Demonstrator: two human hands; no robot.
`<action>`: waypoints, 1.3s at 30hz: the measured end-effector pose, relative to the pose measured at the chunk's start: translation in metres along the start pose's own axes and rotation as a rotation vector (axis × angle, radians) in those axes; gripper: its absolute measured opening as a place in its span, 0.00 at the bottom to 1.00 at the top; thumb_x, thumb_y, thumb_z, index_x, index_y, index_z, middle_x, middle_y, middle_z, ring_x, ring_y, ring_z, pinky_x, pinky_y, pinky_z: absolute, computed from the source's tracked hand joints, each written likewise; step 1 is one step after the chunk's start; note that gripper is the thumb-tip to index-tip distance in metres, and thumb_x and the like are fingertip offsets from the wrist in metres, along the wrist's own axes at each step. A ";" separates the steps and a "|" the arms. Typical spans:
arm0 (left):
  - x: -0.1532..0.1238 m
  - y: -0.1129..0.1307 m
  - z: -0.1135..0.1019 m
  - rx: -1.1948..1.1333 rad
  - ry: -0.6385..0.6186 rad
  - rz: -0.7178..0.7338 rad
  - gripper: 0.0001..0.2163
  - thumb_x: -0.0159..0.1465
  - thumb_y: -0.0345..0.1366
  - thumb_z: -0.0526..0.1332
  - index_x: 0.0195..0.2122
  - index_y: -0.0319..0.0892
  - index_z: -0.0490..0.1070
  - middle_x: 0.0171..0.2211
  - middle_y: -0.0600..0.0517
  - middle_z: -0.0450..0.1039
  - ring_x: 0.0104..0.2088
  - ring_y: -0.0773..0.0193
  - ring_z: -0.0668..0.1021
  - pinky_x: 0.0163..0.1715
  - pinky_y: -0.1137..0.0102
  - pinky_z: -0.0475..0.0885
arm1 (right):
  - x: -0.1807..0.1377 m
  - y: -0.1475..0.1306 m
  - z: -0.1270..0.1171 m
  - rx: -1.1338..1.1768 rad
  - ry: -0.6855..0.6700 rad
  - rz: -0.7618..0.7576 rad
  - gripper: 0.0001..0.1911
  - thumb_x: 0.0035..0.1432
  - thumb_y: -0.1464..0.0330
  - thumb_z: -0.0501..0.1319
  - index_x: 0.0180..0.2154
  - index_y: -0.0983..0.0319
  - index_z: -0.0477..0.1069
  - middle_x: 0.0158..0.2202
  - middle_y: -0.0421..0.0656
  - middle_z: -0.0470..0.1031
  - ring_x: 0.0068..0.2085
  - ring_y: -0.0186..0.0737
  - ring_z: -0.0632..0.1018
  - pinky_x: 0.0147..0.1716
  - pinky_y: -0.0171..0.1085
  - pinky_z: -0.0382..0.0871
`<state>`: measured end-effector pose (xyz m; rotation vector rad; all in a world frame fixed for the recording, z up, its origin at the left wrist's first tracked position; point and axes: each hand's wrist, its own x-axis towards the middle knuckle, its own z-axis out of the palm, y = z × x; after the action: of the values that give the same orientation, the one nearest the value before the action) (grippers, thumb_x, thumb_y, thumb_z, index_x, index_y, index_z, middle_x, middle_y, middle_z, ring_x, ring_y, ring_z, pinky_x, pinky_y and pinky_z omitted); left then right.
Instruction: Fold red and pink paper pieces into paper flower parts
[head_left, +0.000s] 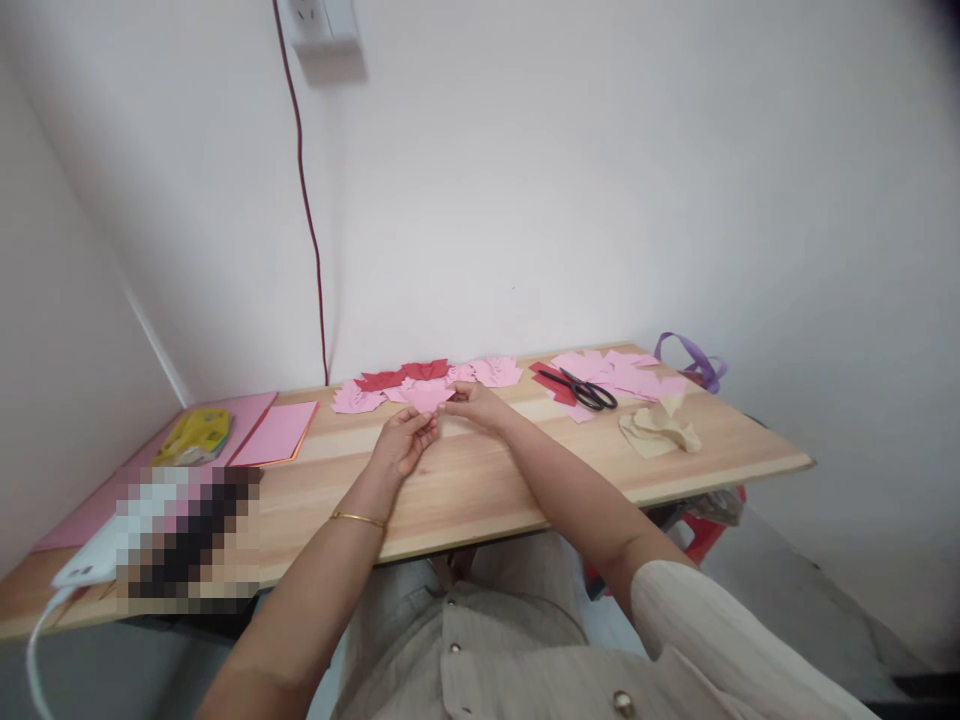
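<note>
Both of my hands hold one pink folded paper piece (426,396) just above the wooden table (480,480). My left hand (403,440) pinches its lower left edge with closed fingers; a thin gold bangle sits on that wrist. My right hand (474,402) grips its right side, fingers closed. Behind the paper lies a row of folded pink and red paper pieces (420,378) along the wall.
Black scissors (583,390) lie on pink and red papers at the right, near a beige cloth (660,430) and a purple ribbon (694,358). Pink paper sheets (279,432), a yellow object (193,436) and a blurred-out patch sit at the left.
</note>
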<state>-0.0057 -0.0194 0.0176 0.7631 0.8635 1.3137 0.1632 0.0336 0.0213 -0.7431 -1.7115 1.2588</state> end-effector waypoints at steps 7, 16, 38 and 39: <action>0.003 -0.004 -0.002 0.099 -0.007 0.039 0.11 0.45 0.30 0.71 0.29 0.36 0.73 0.26 0.51 0.74 0.26 0.69 0.75 0.29 0.72 0.72 | -0.003 -0.004 0.009 -0.040 0.013 -0.030 0.15 0.45 0.59 0.66 0.29 0.65 0.73 0.27 0.39 0.73 0.30 0.33 0.71 0.33 0.33 0.63; 0.007 -0.003 -0.007 0.101 0.077 0.088 0.13 0.38 0.32 0.73 0.22 0.37 0.70 0.21 0.54 0.70 0.22 0.71 0.71 0.25 0.74 0.67 | 0.000 -0.009 -0.006 0.070 0.202 -0.011 0.18 0.49 0.54 0.63 0.32 0.63 0.72 0.29 0.39 0.71 0.29 0.31 0.69 0.34 0.33 0.64; 0.003 -0.002 -0.001 0.091 0.043 0.131 0.13 0.40 0.34 0.73 0.22 0.37 0.71 0.20 0.54 0.69 0.21 0.72 0.68 0.25 0.73 0.64 | -0.006 -0.005 0.020 0.109 0.088 -0.033 0.15 0.46 0.58 0.66 0.27 0.63 0.69 0.23 0.36 0.68 0.26 0.29 0.66 0.29 0.32 0.59; 0.003 -0.003 0.000 0.104 0.043 0.136 0.13 0.40 0.34 0.73 0.23 0.37 0.71 0.21 0.54 0.69 0.22 0.72 0.68 0.25 0.74 0.64 | -0.006 -0.004 0.021 0.099 0.092 -0.047 0.15 0.46 0.58 0.66 0.27 0.63 0.69 0.24 0.36 0.68 0.27 0.30 0.66 0.30 0.32 0.59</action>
<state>-0.0046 -0.0166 0.0148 0.8908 0.9334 1.4183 0.1469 0.0183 0.0212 -0.6878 -1.5720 1.2485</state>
